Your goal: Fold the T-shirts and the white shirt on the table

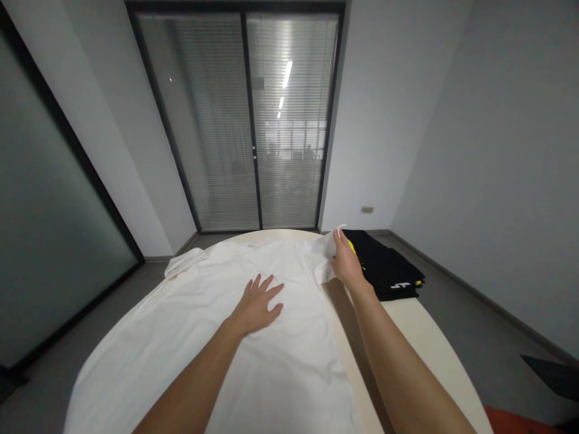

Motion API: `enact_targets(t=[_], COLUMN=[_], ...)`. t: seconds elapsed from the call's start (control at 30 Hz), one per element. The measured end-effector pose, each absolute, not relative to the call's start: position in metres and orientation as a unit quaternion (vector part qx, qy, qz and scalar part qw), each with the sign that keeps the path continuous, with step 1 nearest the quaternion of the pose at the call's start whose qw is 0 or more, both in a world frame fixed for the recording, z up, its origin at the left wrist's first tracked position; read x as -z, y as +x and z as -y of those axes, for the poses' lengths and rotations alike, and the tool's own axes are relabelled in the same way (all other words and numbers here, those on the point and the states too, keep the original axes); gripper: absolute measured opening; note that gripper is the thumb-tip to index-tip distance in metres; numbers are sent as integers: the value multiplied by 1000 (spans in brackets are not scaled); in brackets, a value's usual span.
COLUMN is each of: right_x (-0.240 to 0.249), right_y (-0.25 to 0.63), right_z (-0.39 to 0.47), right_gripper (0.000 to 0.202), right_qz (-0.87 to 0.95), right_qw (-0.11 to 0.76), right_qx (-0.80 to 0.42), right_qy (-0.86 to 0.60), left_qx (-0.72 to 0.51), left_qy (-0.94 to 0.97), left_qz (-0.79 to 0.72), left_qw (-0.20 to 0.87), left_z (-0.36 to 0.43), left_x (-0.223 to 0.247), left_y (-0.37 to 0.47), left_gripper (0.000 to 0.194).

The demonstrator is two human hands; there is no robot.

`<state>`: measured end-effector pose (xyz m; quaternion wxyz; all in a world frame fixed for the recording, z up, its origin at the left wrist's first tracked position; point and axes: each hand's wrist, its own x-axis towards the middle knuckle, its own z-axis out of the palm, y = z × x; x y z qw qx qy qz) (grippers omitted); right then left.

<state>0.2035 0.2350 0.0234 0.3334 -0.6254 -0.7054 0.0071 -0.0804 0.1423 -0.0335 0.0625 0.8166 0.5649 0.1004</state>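
Observation:
A large white cloth, which looks like a garment, is spread over the round cream table. My left hand lies on its middle with fingers spread and nothing held. At the cloth's far right corner, my right hand pinches a raised piece of the white fabric between thumb and fingers. Just right of that hand is a stack of folded black clothes with yellow and white prints. At the far left, a part of the cloth is bunched up.
Beyond the table stand glass doors with blinds and dark frames. Grey walls rise on both sides, with a frosted glass panel at left. Something red and a dark flat object show at the lower right.

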Motion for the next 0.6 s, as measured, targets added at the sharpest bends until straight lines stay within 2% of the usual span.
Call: enact_targets(t=[0.23,0.4,0.5,0.6], right_x=[-32,-37,-34,-31], right_y=[194,165,144,134], right_z=[-232,-219,-206,-195], right_gripper=[99,96,96,94], right_qz=[736,801,841,828], right_qw=[318,305,227,120], right_qx=[-26,-63,-85,-61], right_qy=[-596,-512,-483,-545], left_qx=[-110,-100,-104,-108], left_qy=[855,856,855,851], left_qz=[-500,-500,-501,-507], left_qw=[79,84,82,83], left_z=[-135,-135,-136,-136], left_x=[27,28,30,31], left_y=[-73,-68,-67,-67], left_gripper=[52,53,53,52])
